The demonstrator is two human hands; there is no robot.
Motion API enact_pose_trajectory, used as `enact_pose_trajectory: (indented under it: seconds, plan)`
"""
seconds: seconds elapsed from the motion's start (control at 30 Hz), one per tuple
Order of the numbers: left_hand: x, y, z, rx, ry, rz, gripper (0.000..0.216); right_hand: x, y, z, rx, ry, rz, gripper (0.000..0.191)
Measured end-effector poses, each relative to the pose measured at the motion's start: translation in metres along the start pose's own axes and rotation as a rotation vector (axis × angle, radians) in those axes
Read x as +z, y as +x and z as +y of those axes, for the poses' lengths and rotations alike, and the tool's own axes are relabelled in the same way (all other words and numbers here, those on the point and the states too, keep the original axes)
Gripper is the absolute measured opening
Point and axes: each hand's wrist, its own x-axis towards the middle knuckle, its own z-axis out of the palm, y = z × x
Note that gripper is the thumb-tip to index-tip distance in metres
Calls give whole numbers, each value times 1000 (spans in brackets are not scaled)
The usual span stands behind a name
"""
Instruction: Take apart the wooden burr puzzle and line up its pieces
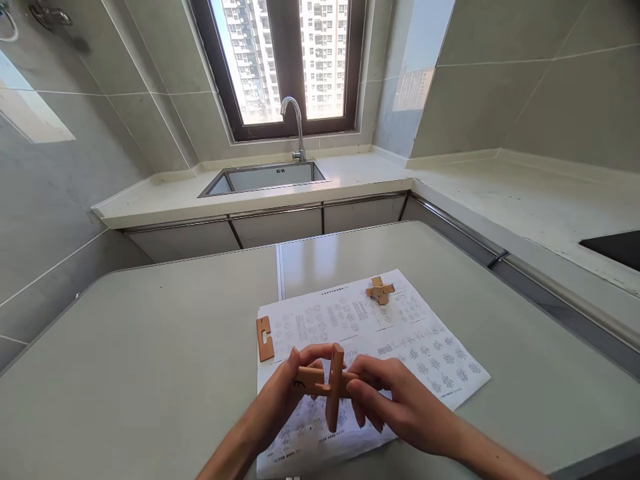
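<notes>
Both hands hold wooden puzzle pieces joined in a cross, just above the printed sheet. My left hand (285, 393) is closed on the left end of the flat horizontal puzzle piece (311, 379), which bears a dark mark. An upright puzzle piece (334, 400) crosses it near the middle. At the right end, my right hand (385, 393) pinches the joined pieces between thumb and fingers. A loose slotted puzzle piece (265, 339) lies on the sheet's left edge. Farther back on the sheet rests a small cross-shaped wooden assembly (381, 291).
The paper sheet (320, 313), printed with diagrams, lies on a pale table (150, 360). Beyond stands a white counter (350, 173) with a sink (270, 179) and a faucet (299, 130) below a window. A black item (615, 248) sits on the right counter.
</notes>
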Motion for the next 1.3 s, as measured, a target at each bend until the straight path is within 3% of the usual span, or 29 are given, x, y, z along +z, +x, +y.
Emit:
enact_pose_trajectory:
  seconds: [0.2, 0.57, 0.8, 1.0, 1.3]
  plan:
    - [10, -1, -1, 17, -238, -164, 75, -1, -3, 1, 50, 158, -6, 48]
    - [18, -5, -14, 0, -459, -148, 68, 3, -8, 0, -1, 162, -95, 44]
    - [24, -9, -13, -44, -430, -85, 69, 5, -12, 4, 8, 153, -79, 42]
    - [24, -8, -10, -10, -382, 122, 48, 5, -14, 9, 36, 129, -7, 45]
    - [16, -12, -13, -34, -339, 218, 44, 4, -14, 4, 38, 58, 6, 49]
